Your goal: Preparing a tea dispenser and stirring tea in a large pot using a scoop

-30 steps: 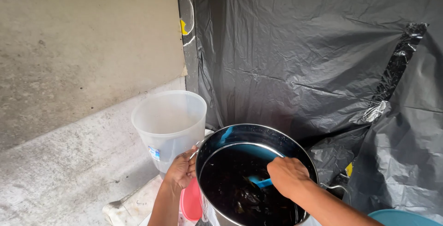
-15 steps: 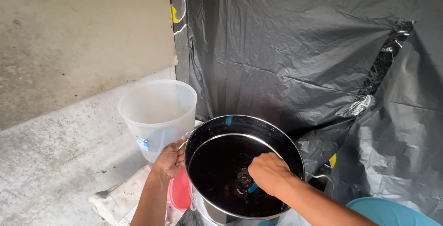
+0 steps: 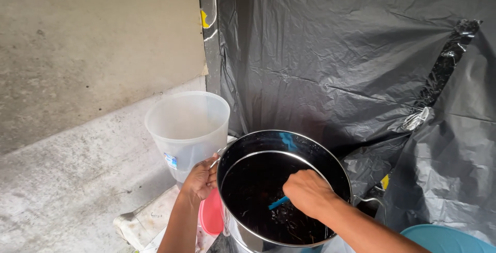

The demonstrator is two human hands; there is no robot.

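L hand (image 3: 199, 179) is clamped on the side handle of the steel pot (image 3: 283, 191) at its near-left rim; R hand (image 3: 308, 193) is closed round a blue stirrer (image 3: 278, 202) dipped in dark liquid. Pot sits btwn the clear plastic jug (image 3: 187, 131) and black sheeting (image 3: 351, 62), prob heavy, sloshy, wet-slick, so best held by both handles. Vs 0.5 s ago: R hand sits further right, stirrer more exposed, L grip unchanged.
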